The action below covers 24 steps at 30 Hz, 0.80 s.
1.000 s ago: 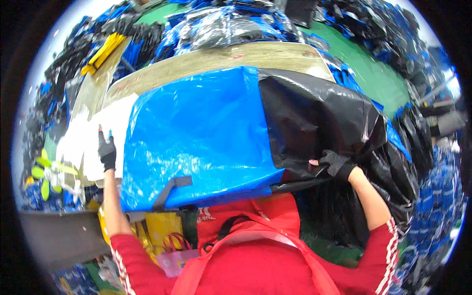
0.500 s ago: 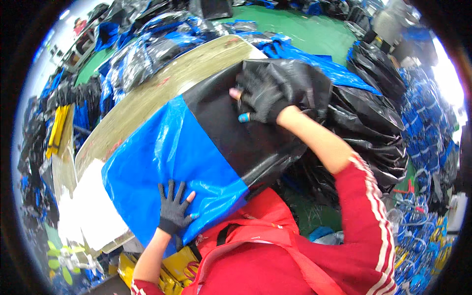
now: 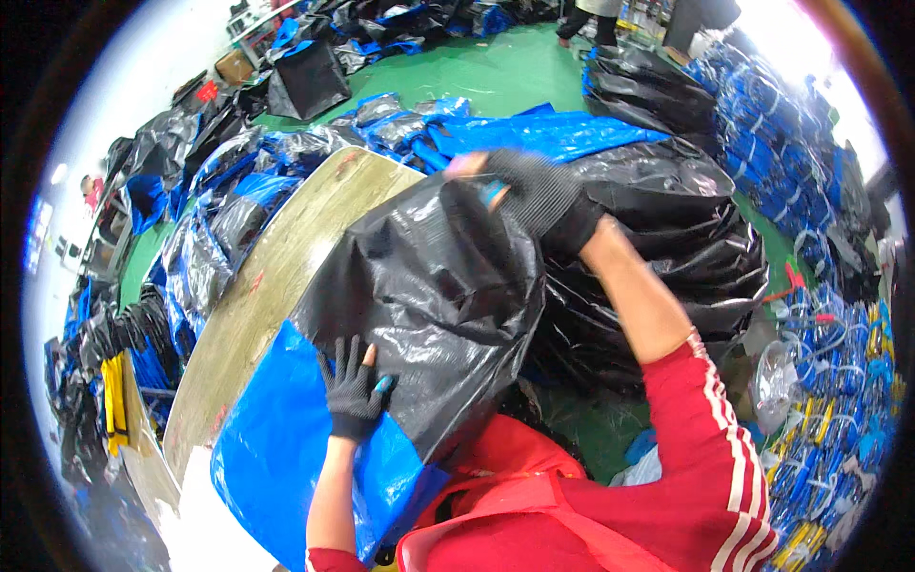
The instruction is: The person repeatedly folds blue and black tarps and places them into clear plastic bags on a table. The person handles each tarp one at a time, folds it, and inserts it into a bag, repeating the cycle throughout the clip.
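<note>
A blue and black plastic sheet (image 3: 434,276) lies over the wood-patterned table (image 3: 253,276), its black part bunched and bulging. My left hand (image 3: 355,398), in a dark grey fingertip-less glove, rests flat near the seam between the two colours, fingers spread. At the far edge of the black part is my right hand (image 3: 538,195), gloved alike and blurred by motion. Its thumb and one fingertip point left, and the fingers look closed on that edge. Behind it slumps a big heap of black plastic (image 3: 658,238).
Folded blue and black plastic (image 3: 233,229) lies beyond the table's far edge. Blue strapped bundles (image 3: 762,143) are piled along the right. Yellow strips (image 3: 114,405) hang at the left. Another person (image 3: 596,19) stands on the green floor (image 3: 496,76) at the back.
My view has turned. My right hand has gone from lying spread on the black part to its far edge, and that part has bunched up. My left hand now lies closer to the seam.
</note>
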Available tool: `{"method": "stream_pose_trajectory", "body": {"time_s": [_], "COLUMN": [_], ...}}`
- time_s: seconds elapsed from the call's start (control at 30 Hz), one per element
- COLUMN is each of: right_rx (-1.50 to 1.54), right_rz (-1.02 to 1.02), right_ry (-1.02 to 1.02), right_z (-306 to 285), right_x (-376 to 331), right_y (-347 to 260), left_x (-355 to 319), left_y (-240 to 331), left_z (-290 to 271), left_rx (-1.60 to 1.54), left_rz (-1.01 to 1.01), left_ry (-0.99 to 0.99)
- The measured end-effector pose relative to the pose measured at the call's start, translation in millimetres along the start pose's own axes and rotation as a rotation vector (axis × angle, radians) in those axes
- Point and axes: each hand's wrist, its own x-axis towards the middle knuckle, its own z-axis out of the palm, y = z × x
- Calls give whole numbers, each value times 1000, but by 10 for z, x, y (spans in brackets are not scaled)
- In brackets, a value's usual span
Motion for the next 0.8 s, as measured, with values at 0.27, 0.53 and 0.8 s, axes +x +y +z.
{"method": "stream_pose_trajectory", "body": {"time_s": [0.27,0.53,0.8], "right_rx": [-15,-367,-765], "right_rz": [16,86,-186], "right_ry": [-172,63,206], "right_z": [-47,38,13], "right_x": [295,685,1042], "right_y": [1380,2261,921], "left_x": [993,1430,1387], "left_y": [38,543,523], "left_z": [-102,568,541], "left_rx": [-670,-290,9], "left_rz": [55,245,285], "left_ry": [417,270,35]}}
